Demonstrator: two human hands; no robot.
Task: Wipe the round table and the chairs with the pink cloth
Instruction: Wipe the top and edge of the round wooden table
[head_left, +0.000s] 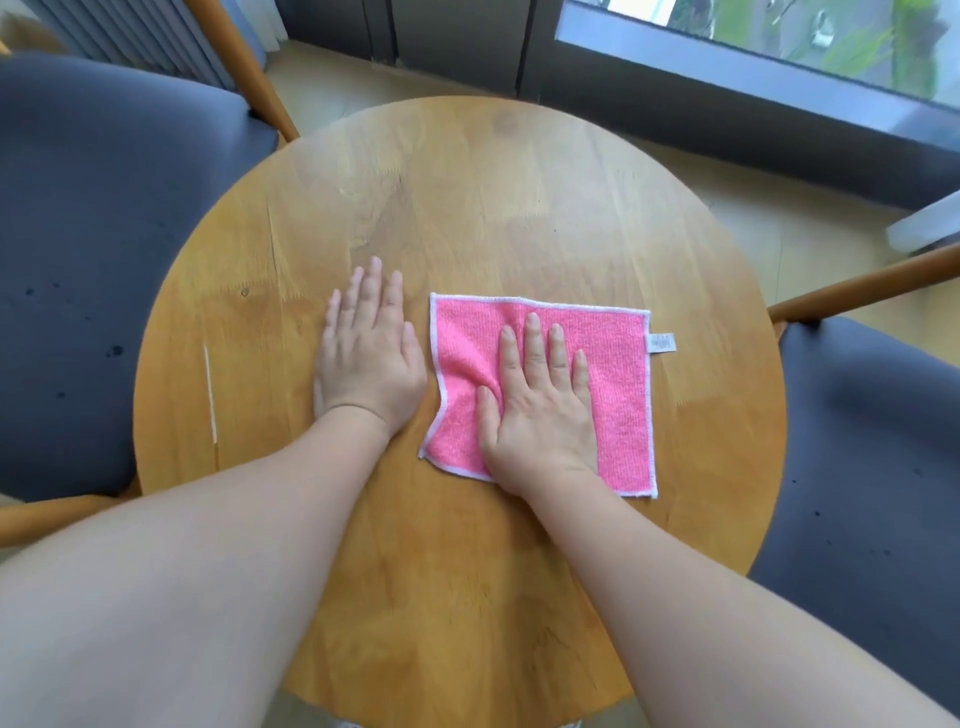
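I see the pink microfibre cloth with white trim (618, 374) spread flat right of centre on the round wooden surface (467, 208), pinned under my right hand (540, 405), fingers straight, my left hand (369, 364) flat just beside it.

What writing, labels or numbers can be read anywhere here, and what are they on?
Nothing is legible.
White tag sewn to the right edge of the pink cloth: a few rows of print, too small and blurred to read.
Round table, chairs, hands: no text visible.
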